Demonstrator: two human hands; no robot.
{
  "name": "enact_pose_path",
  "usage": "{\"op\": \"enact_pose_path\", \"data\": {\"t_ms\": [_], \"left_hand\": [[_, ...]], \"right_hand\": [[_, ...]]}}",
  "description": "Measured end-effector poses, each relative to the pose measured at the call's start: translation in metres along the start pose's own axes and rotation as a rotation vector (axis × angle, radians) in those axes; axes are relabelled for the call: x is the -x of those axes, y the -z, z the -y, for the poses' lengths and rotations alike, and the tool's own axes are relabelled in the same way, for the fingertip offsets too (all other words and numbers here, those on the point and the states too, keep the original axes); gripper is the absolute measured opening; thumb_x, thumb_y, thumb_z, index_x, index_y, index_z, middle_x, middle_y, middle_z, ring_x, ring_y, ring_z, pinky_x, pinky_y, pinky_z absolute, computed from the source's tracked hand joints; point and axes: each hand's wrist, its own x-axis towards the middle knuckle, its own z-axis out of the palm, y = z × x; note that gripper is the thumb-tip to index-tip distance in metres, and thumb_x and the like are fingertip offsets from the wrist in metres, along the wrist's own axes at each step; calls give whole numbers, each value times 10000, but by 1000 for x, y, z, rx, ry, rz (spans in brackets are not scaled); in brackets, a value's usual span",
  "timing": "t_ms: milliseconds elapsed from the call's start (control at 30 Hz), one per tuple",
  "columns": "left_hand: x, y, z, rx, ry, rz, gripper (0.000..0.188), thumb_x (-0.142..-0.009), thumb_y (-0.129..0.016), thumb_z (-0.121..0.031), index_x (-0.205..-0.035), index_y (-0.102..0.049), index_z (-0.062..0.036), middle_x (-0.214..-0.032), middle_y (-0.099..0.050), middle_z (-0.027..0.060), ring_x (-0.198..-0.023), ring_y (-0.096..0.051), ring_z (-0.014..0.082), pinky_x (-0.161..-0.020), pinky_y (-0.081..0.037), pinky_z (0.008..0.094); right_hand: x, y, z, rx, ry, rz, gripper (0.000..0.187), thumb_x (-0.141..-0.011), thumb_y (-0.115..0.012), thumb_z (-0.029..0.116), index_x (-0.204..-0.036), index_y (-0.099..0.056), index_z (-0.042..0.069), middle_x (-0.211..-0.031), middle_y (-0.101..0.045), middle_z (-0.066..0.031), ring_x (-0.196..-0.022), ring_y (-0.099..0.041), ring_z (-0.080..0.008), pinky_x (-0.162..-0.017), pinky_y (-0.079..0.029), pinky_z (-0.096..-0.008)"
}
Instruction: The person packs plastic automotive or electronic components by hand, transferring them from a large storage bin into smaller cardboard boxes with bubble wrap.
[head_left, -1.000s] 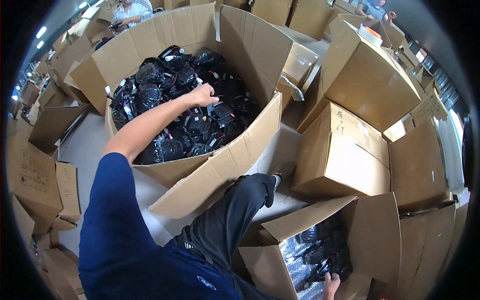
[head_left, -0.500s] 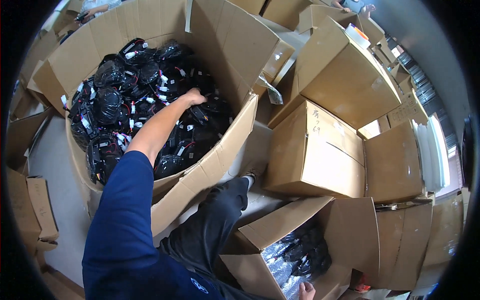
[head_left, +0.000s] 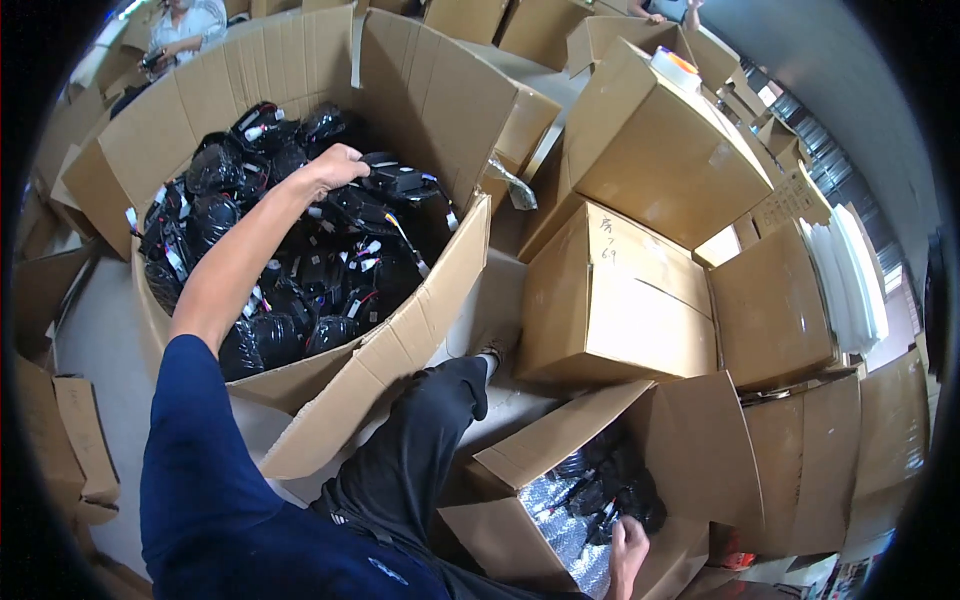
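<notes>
While the left hand (head_left: 338, 168) grips a black wired unit (head_left: 400, 182) over the big far-left carton (head_left: 415, 95), the right hand (head_left: 628, 546) is curled at the smaller near-right carton (head_left: 705, 450), beside black bundles (head_left: 632, 485) and silvery bubble wrap (head_left: 548, 530). Can't tell if the right holds anything.

Fingertips of the left grip (head_left: 338, 166) are hidden; the right forearm (head_left: 621, 582) is cropped.

Shows a short column of dark handwriting (head_left: 608, 240) on the closed brown carton (head_left: 640, 320), small illegible print (head_left: 788, 206) on a farther carton (head_left: 816, 214), and a pale emblem (head_left: 387, 571) on the blue shirt (head_left: 215, 480)
</notes>
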Motion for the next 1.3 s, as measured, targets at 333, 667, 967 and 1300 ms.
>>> {"op": "enact_pose_path", "data": {"t_ms": [333, 667, 967, 1300], "left_hand": [[166, -114, -231, -302, -514, 460, 230, -911, -587, -112, -1019, -663, 76, -881, -668, 39, -831, -575, 114, -795, -502, 300], [243, -359, -193, 45, -179, 1177, 339, -983, -669, -251, -1197, -686, 11, -1041, -700, 29, -935, -626, 82, -855, -514, 248], [241, -493, -153, 267, 213, 1148, 208, -985, -640, -135, -1113, -706, 15, -969, -731, 62, -802, -684, 109, -736, -571, 255], [256, -501, -179, 221, 183, 1123, 221, -988, -635, -122, -1147, -681, 25, -987, -720, 62, -827, -672, 97, -757, -570, 257]], "right_hand": [[-56, -24, 311, -49, 1007, -309, 671, -686, -785, 37, -1327, -587, 19, -1355, -561, -213, -1248, -553, -360, -1048, -437, -459], [-17, 6, 113, 37, 430, -251, 424, -725, -749, 65, -1124, -620, 3, -1025, -624, -140, -958, -636, -320, -845, -530, -435], [20, 80, -203, 196, -497, -539, 572, -767, -801, 235, -1216, -591, -50, -1106, -670, -257, -1045, -656, -388, -940, -508, -452], [20, 30, -280, -207, -693, -549, 571, -856, -753, 344, -1231, -613, -63, -1091, -704, -237, -1021, -689, -330, -926, -508, -400]]}}
